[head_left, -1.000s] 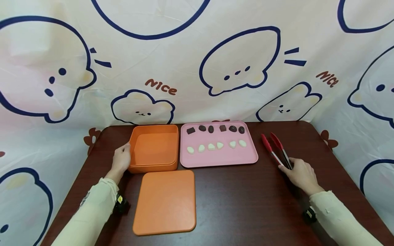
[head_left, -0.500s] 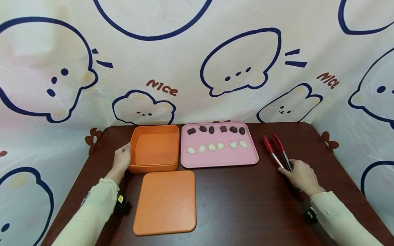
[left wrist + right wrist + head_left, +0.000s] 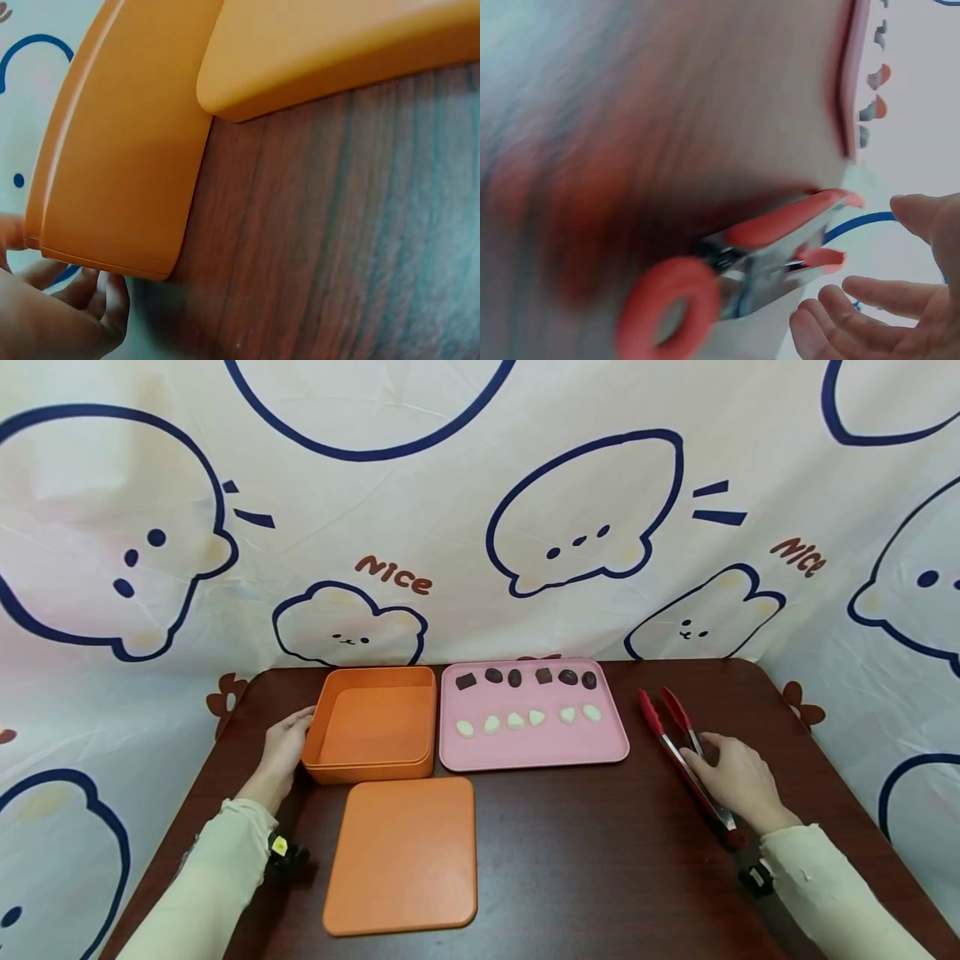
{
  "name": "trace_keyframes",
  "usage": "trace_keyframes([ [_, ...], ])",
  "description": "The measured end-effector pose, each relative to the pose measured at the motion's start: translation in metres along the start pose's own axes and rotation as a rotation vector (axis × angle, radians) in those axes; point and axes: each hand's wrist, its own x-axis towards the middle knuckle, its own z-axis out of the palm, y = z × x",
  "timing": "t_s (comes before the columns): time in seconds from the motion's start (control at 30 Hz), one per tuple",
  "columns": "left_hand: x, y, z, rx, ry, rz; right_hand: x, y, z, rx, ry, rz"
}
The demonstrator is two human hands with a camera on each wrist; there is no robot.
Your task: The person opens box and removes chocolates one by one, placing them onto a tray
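On the left, my left hand (image 3: 281, 753) is beside the left wall of an orange square box (image 3: 371, 722). In the left wrist view its fingers (image 3: 112, 304) lie loosely bent right at the wall of that box. The box has nothing in it. At the right, red-tipped metal tongs (image 3: 699, 781) lie on the table with their arms spread. Next to them is my right hand (image 3: 738, 777), thumb and fingers parted in the right wrist view, clear of the tongs (image 3: 761, 262).
A pink tray (image 3: 532, 752) beside the box carries a row of dark chocolate-like pieces (image 3: 543, 675) and a row of white ones (image 3: 515, 720). An orange square lid (image 3: 405, 856) lies in front of the box. A patterned cloth (image 3: 480, 527) hangs behind the table (image 3: 577, 852).
My right hand has let go of the tongs, which now lie lower beside it. My left hand has shifted left, away from its earlier hold on the box wall.
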Motion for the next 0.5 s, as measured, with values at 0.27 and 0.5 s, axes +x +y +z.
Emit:
trace_keyframes([
  [0.27, -0.007, 0.009, 0.001, 0.151, 0.174, 0.153, 0.001, -0.026, -0.006, -0.001, 0.055, -0.039],
  [0.5, -0.016, 0.020, 0.002, 0.223, 0.260, 0.226, -0.006, -0.049, -0.002, 0.051, 0.110, -0.136],
])
